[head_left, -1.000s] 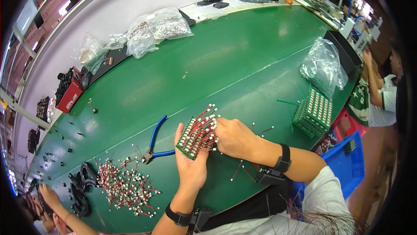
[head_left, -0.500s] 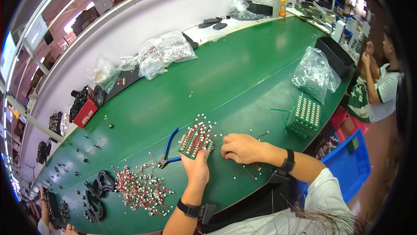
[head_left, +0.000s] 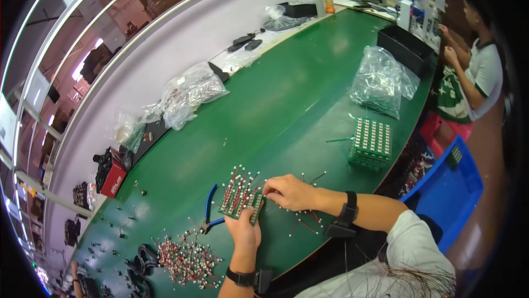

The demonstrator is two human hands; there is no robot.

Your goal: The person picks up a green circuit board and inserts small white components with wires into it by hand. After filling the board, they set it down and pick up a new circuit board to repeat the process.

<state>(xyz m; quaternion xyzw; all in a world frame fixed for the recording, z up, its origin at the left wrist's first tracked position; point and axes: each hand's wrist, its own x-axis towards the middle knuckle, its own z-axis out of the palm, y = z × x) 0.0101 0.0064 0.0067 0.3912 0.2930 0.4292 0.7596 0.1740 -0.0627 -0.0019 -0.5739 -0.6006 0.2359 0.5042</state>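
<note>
My left hand (head_left: 246, 232) is closed around a green circuit board panel (head_left: 234, 205), with the thumb pressed on its near side. Short red wires with white connectors (head_left: 238, 183) stand up from much of the panel. At its right edge, my right hand (head_left: 292, 192) has its fingers pinched together; whatever is in them is too small to make out. More red wires (head_left: 304, 222) lie loose on the table beneath and around the right hand. Left of the panel rest blue-handled pliers (head_left: 210, 210). A heap of red-and-white connector wires (head_left: 188, 258) spreads beside my left forearm.
A stack of green boards (head_left: 372, 141) stands to the right, with a clear plastic bag (head_left: 377, 80) and a black bin (head_left: 405, 47) behind it. Bagged parts (head_left: 193, 91) line the back edge. A blue tub (head_left: 454, 199) sits off the table's right side, near a co-worker (head_left: 476, 69).
My right hand has moved in to the panel's right edge, its fingers now pinched there. My left hand still holds the panel. The whole view has shifted and turned slightly.
</note>
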